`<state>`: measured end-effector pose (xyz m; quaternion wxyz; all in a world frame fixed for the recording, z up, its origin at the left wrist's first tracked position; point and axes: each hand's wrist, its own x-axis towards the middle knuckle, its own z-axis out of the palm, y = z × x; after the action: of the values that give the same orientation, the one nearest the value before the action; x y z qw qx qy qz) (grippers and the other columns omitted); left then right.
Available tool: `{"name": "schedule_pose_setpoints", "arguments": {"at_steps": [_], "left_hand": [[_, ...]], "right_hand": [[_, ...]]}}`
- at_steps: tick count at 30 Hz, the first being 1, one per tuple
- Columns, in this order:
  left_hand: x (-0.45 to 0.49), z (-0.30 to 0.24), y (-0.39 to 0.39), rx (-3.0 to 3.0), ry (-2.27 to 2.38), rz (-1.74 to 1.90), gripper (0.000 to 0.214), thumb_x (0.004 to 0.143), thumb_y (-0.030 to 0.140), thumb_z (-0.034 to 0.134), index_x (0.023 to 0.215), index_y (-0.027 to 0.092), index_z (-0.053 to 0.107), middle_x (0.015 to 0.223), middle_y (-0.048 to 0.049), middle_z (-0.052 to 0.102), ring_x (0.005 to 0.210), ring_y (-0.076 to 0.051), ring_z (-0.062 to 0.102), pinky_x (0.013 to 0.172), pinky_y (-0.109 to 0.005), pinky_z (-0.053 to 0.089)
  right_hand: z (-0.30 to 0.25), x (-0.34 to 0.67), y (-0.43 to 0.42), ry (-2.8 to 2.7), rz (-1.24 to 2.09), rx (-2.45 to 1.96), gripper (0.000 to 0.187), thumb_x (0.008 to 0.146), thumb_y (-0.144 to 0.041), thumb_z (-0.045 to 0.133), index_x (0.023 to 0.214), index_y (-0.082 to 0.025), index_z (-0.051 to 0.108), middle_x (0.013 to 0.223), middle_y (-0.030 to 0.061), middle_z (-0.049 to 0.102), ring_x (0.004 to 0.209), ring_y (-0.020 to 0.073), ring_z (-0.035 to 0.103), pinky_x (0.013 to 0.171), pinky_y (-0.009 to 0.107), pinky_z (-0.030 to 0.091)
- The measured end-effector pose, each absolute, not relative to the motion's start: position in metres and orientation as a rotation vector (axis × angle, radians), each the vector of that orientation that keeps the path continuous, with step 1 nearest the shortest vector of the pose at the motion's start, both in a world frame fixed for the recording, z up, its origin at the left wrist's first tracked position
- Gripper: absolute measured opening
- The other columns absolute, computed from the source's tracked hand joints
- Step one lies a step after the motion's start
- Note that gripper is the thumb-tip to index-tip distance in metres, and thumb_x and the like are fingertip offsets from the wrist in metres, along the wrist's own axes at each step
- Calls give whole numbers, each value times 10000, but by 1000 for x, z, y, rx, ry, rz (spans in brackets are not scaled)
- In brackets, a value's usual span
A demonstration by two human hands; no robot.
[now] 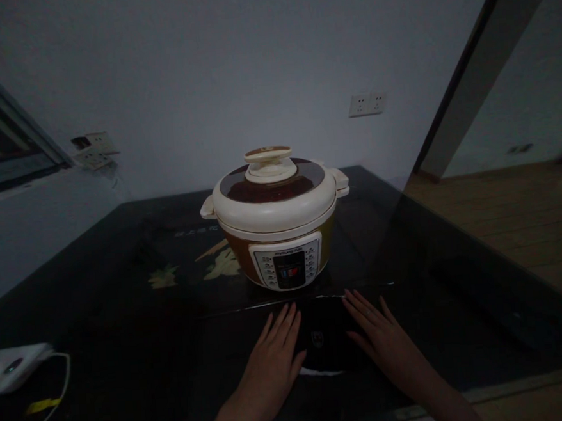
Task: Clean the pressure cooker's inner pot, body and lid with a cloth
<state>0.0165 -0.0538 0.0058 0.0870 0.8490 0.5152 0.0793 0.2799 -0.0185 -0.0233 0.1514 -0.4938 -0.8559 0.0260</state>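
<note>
My left hand (273,358) lies flat at the front of the dark table, fingers stretched out and pointing away from me. To its right my right hand (380,332) also rests with its fingers extended. Under and between them is a flat, dark sheet-like thing (319,355) with a small shield-shaped mark; in the dim light I cannot tell what it is. Just beyond my fingertips stands an electric pressure cooker (276,217), cream and brown, lid on, its control panel (289,266) facing me with a lit display. Neither hand touches the cooker.
The black table (150,335) has a leaf pattern on its surface. At the left lie a white power strip (15,368) with a cord and a yellow scrap (43,405). A dark object (504,310) lies on the right. Wall sockets (368,104) are behind.
</note>
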Motion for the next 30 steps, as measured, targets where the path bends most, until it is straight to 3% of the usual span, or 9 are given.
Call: {"name": "schedule_pose_setpoints", "arguments": {"at_steps": [8, 15, 18, 21, 24, 27, 30], "left_hand": [[14, -1, -53, 2569, 1525, 339, 650, 897, 288, 522, 1488, 212, 262, 1526, -129, 310, 1405, -273, 283, 1107, -524, 345], [11, 8, -53, 2534, 1472, 415, 623, 870, 275, 575, 1452, 252, 356, 1503, -112, 356, 1388, -282, 321, 1094, -537, 354], [11, 28, -54, 2457, 1446, 381, 536, 869, 263, 570, 1393, 259, 457, 1440, -85, 466, 1335, -271, 425, 1095, -527, 358], [8, 59, -58, 2314, 1386, 429, 445, 881, 282, 550, 1324, 318, 536, 1332, -24, 592, 1226, -234, 560, 1045, -445, 453], [0, 94, -62, 2177, 1285, 609, 375, 895, 317, 526, 1259, 386, 583, 1230, 25, 668, 1102, -191, 647, 945, -346, 534], [-14, 128, -63, 2054, 1339, 831, 307, 894, 397, 512, 1165, 375, 654, 1110, 14, 724, 1012, -204, 682, 911, -365, 544], [-31, 159, -56, 1960, 1395, 1033, 300, 883, 434, 515, 1082, 315, 705, 998, -17, 752, 919, -218, 702, 865, -379, 555]], "right_hand": [[-22, 280, -17, -2472, 103, -1434, 518, 935, -316, 469, 1435, -201, 391, 1493, 97, 348, 1385, 261, 322, 1095, 628, 266], [-22, 280, -16, -2441, 132, -1416, 527, 923, -308, 494, 1436, -242, 394, 1481, 98, 365, 1370, 279, 341, 1086, 639, 263], [-21, 280, -15, -2440, 156, -1439, 534, 906, -297, 525, 1426, -256, 412, 1471, 91, 379, 1358, 284, 358, 1085, 628, 275], [-18, 284, -13, -2446, 215, -1452, 518, 882, -302, 555, 1392, -275, 467, 1452, 82, 408, 1338, 302, 387, 1067, 629, 308], [-12, 290, -10, -2373, 278, -1425, 512, 869, -313, 564, 1375, -293, 493, 1450, 63, 423, 1309, 284, 438, 1053, 542, 399], [3, 296, -5, -2244, 349, -1374, 485, 880, -329, 539, 1364, -294, 510, 1413, 49, 486, 1244, 237, 522, 1019, 406, 477], [31, 297, 1, -2139, 388, -1308, 392, 892, -351, 512, 1272, -298, 595, 1279, 50, 610, 1129, 228, 613, 957, 367, 528]]}}
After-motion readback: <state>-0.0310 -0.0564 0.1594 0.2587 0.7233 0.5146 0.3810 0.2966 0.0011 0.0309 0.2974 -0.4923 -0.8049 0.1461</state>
